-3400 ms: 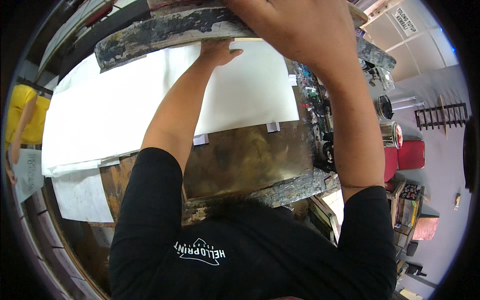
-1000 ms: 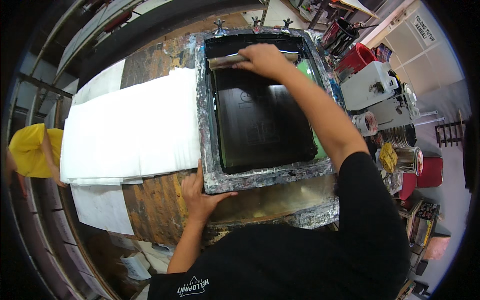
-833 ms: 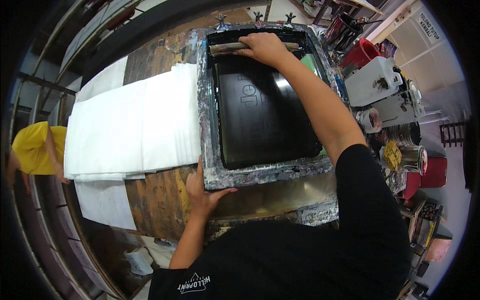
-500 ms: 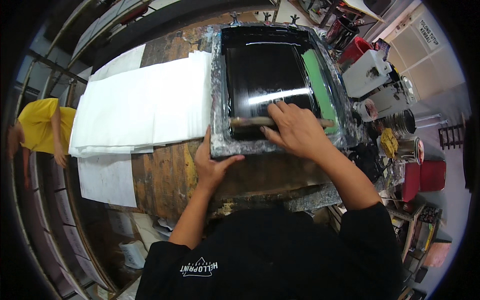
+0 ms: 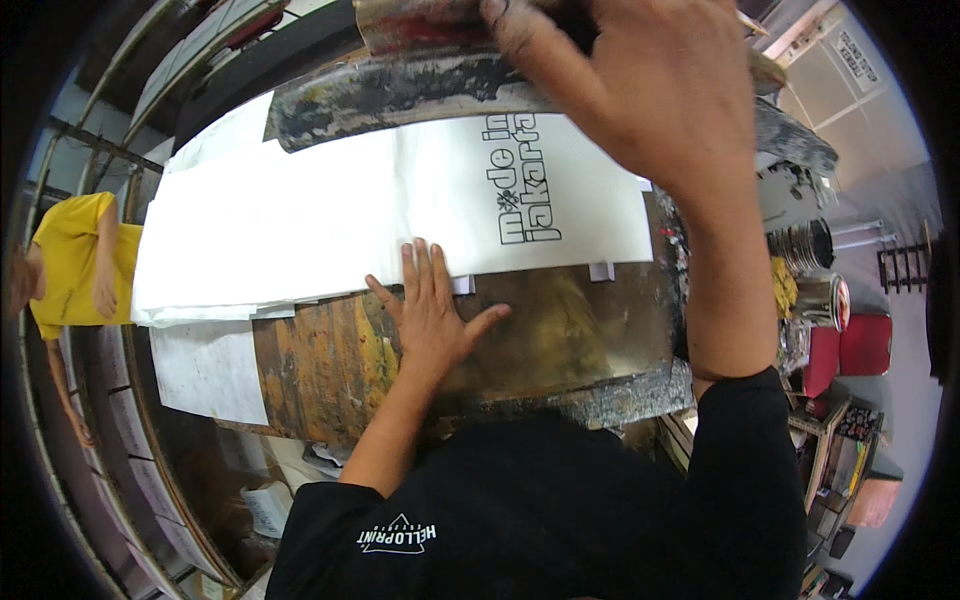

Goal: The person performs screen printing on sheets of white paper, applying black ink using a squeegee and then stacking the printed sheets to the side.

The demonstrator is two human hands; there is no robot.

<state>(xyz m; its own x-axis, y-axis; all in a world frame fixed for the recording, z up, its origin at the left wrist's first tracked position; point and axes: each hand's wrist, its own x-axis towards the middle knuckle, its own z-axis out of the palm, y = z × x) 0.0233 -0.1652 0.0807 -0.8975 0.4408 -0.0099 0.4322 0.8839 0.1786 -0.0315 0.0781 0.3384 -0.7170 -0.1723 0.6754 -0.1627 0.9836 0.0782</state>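
Note:
A printing screen frame (image 5: 390, 105), its edge stained black and grey, is raised off the table and tilted up at the top of the view. Near the camera, my right hand (image 5: 650, 95) is closed on a worn squeegee (image 5: 425, 25) over that edge; the fingertips are partly blurred and cut off. Below lies a white sheet (image 5: 600, 215) bearing black outlined lettering. My left hand (image 5: 430, 320) lies flat with fingers spread, fingertips on the sheet's near edge and palm over the table. Left of the print spreads a stack of white sheets (image 5: 260, 220).
The paint-stained wooden table (image 5: 320, 365) carries another white sheet (image 5: 205, 370) at its left end. Cans (image 5: 800, 240), a yellow rag (image 5: 783, 288) and a red chair (image 5: 862, 345) are at the right. A person in yellow (image 5: 85, 260) stands by metal racks at left.
The screen has swung up from the table, uncovering the printed sheet. My right hand has risen with the squeegee. My left hand has gone from the frame's corner to the sheet's edge.

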